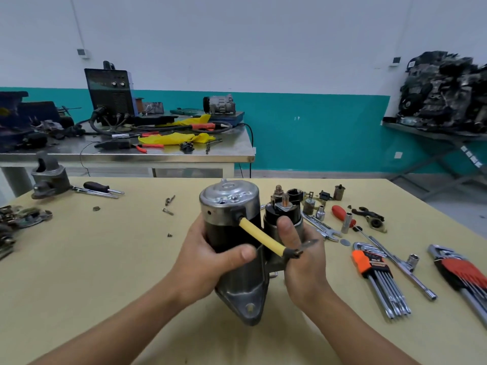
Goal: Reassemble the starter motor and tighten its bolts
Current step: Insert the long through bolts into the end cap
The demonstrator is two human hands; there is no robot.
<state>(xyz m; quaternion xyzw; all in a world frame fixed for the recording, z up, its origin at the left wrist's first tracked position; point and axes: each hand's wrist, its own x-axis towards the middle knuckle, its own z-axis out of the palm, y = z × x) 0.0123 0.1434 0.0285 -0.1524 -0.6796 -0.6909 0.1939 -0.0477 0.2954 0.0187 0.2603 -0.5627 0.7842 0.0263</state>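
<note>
Two hands hold the starter motor [232, 206] upright over the near middle of the table [118, 259]. The left hand [210, 262] wraps round its dark body with the thumb across the front, and the right hand [303, 259] grips the solenoid [271, 222] side, thumb pressed on it. A yellow-sleeved lead [261, 237] slants from the motor's top down to the right hand's fingers; hex key sets [376, 275] lie to the right.

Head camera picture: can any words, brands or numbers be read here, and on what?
Nothing can be read.
orange hex key holder: dark print, too blurred.
welding machine: panel markings too small.
starter motor: raised marks on its end cap, illegible.
</note>
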